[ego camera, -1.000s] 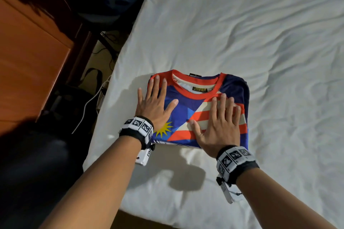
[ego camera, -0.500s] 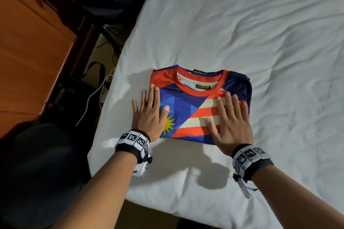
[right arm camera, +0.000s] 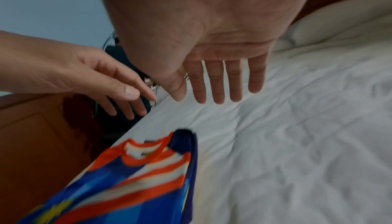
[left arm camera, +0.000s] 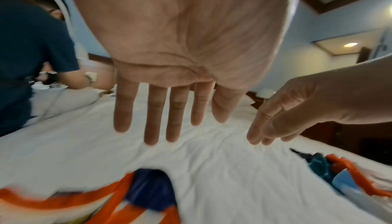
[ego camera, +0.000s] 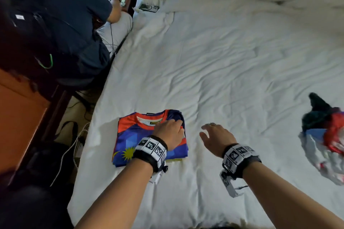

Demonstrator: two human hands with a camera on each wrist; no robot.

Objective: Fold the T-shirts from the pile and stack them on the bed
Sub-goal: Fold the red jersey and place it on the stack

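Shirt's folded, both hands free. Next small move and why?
Probably reach the right hand rightward to the unfolded pile. The folded T-shirt lies flat at the bed edge, both hands are open and hold nothing, and the pile lies crumpled.

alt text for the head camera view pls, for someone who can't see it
Folded blue, red and white T-shirt lies near the left edge of a white bed, the left hand open above it and the right hand open beside it. A crumpled clothes pile sits far right.
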